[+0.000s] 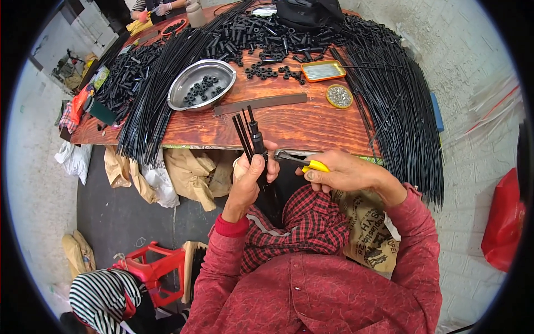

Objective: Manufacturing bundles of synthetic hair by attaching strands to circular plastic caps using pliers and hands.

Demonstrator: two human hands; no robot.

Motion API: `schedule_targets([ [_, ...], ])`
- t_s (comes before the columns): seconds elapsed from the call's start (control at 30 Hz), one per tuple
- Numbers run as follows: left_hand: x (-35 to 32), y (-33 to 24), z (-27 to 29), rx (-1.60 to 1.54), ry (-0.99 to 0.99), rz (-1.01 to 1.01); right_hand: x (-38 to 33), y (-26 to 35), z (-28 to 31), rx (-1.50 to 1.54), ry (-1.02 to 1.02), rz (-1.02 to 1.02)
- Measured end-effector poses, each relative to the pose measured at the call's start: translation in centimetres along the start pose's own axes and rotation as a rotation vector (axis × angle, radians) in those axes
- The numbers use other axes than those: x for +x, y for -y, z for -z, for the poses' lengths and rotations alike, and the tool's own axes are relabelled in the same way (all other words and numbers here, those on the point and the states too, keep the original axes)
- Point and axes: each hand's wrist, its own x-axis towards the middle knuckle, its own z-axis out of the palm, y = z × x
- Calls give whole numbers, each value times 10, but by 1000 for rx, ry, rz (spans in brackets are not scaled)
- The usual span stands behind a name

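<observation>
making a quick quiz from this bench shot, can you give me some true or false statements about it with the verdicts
1. The left hand grips slim black parts. True.
2. The left hand also holds the pliers. False: the yellow-handled pliers are in the right hand.
3. The metal bowl contains small black pieces. True.
4. Nothing stands to the right of that bowl. False: a yellow-rimmed round dish does, for one.
5. The person's sleeves are red. True.
6. A white stool stands at the lower left. False: the stool there is red.
</observation>
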Motion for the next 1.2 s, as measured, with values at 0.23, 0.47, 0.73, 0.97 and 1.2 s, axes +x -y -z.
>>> schedule_targets([
  [0.23, 0, 5, -5, 95, -44, -21, -1, 19, 9, -206, 16, -3],
  [0.47, -1, 4, -7, 80, -22, -6, 0, 19, 2, -393, -76, 1],
  [0.73, 0, 2, -8, 0, 40, -1, 3, 13, 13, 62, 194, -116],
  [0.97, -2, 1, -11, 66, 15, -32, 5, 27, 25, 36, 279, -226],
  [1.2, -1, 2, -9, 120, 11, -51, 8, 39, 26, -48, 268, -267],
])
